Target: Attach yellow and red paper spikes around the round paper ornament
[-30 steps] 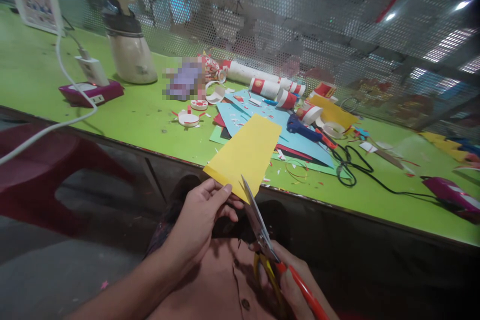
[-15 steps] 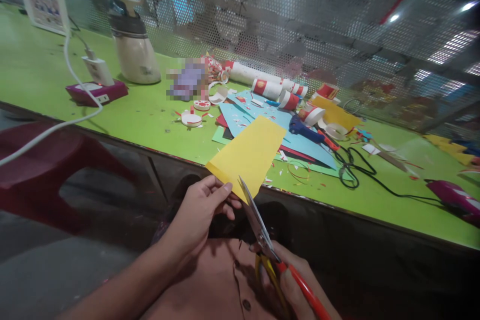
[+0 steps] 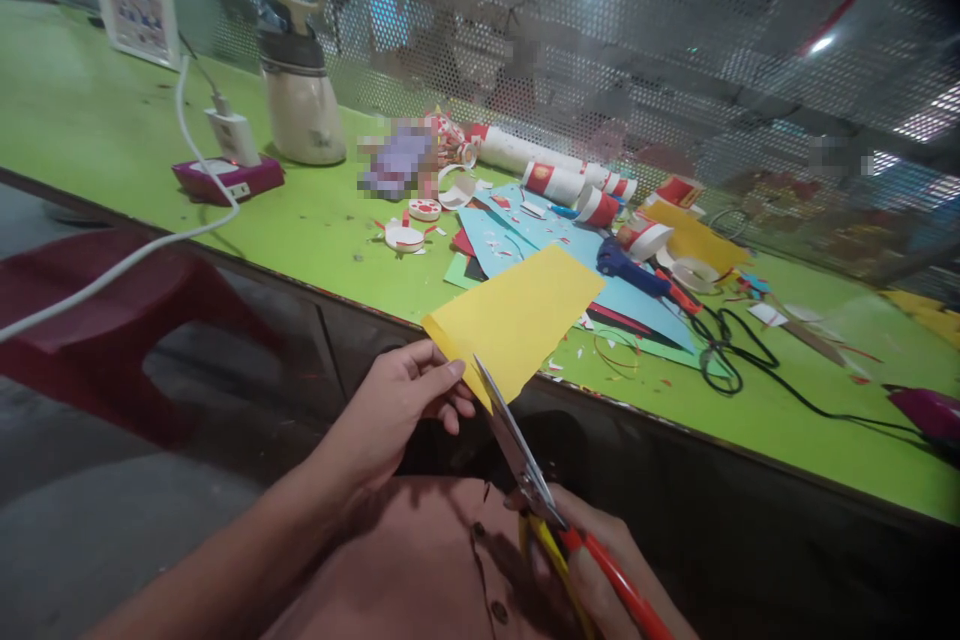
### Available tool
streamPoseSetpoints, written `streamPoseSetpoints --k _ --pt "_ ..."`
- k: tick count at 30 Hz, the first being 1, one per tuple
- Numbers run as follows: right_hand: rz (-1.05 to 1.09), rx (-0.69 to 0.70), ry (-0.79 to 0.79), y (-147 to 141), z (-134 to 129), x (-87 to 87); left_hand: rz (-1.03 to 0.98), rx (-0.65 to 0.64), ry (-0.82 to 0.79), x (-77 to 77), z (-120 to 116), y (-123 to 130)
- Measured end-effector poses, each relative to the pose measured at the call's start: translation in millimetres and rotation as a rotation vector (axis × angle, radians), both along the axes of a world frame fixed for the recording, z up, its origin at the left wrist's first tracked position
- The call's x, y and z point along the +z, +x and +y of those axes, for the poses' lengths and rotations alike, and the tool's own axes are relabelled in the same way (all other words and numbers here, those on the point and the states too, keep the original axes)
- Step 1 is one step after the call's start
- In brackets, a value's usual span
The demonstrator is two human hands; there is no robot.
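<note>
My left hand (image 3: 412, 390) pinches the near left edge of a yellow sheet of paper (image 3: 525, 315) between thumb and fingers. A strip along the sheet's left end looks folded. My right hand (image 3: 592, 560) grips scissors (image 3: 525, 460) with red and yellow handles. The blades point up and away from me, and their tips lie over the near edge of the yellow paper, close to my left thumb. The paper is held up in front of the green table's edge, its far end overlapping the view of blue paper sheets (image 3: 645, 305).
On the green table (image 3: 322, 250) lie a blue glue gun (image 3: 630, 265), a black cord, paper cups (image 3: 555, 180), a long white-and-red tube (image 3: 532, 152) and scraps. A flask (image 3: 304, 110) and purple power strip (image 3: 225, 182) stand left. A dark red stool (image 3: 135, 320) is below.
The view has turned a little left, so the table things sit farther right. The yellow paper has tilted slightly; both hands keep their hold, with the blades still at its near edge.
</note>
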State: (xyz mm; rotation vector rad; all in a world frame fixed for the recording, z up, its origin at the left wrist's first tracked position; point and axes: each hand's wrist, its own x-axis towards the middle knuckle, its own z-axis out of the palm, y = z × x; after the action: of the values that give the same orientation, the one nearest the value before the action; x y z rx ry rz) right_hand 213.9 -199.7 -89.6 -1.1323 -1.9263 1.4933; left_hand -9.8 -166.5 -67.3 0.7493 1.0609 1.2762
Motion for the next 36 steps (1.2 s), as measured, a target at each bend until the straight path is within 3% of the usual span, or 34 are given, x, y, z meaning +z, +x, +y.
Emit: streamPoseSetpoints --k 7,19,36 --pt "-0.105 -0.020 -0.038 12 -1 -12.9 0.113 0.057 0.017 -0.5 3 -9" --pt "-0.133 -0.013 -0.017 11 -2 -4.2 0.266 0.065 0.048 2.5 2 -14" --pt "-0.139 -0.004 0.064 18 -5 -10.9 0.449 0.025 0.103 11.7 6 -22"
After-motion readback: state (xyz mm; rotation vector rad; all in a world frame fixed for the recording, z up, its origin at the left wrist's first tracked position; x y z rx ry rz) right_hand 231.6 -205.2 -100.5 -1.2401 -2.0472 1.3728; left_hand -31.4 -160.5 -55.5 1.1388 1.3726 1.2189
